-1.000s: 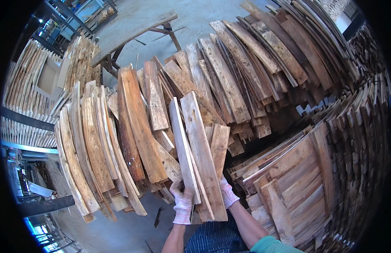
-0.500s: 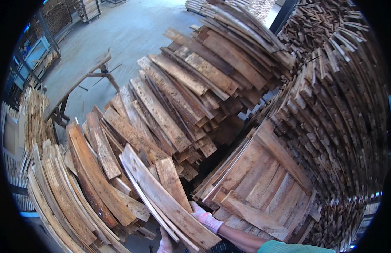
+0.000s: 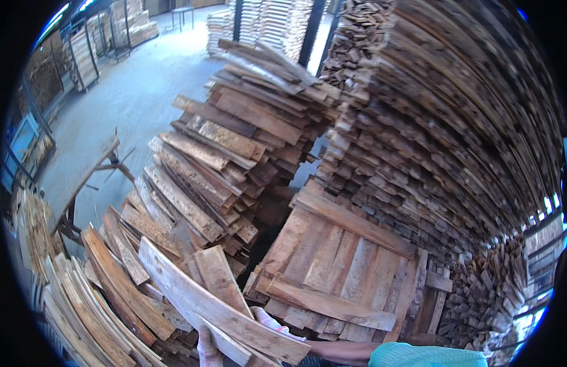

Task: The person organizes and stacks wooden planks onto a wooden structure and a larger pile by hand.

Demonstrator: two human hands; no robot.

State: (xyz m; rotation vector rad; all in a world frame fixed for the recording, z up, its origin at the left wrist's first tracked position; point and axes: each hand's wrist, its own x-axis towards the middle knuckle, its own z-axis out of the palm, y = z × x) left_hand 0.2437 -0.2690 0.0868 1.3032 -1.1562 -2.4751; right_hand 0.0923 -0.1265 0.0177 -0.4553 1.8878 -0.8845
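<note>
Held boards (image 3: 216,309): slanting further over to the left than half a second ago; the view has swung right too, so the low square stack (image 3: 338,257) now sits closer to the middle.
Left hand (image 3: 208,348): pale glove, up against the near left edge of the boards and gripping them, fingers partly out of sight.
Right hand (image 3: 274,324): also gloved, grasping the same lot from the right side, partly hidden behind the top board. Teal sleeve (image 3: 427,355) further up that arm.
Short board (image 3: 221,278): just right of the long one, its near end by the right hand. Can't tell if it's gripped as well.
Where they are: near side, left of the square stack, in front of the long row of boards (image 3: 204,171) that runs off to the far side.
Square stack: planks side by side on top, one loose plank (image 3: 332,304) lying across the near part.
Right side: tall wall of stacked wood (image 3: 430,153).
Far left: wooden bench (image 3: 81,183) on a grey floor (image 3: 130,92).
</note>
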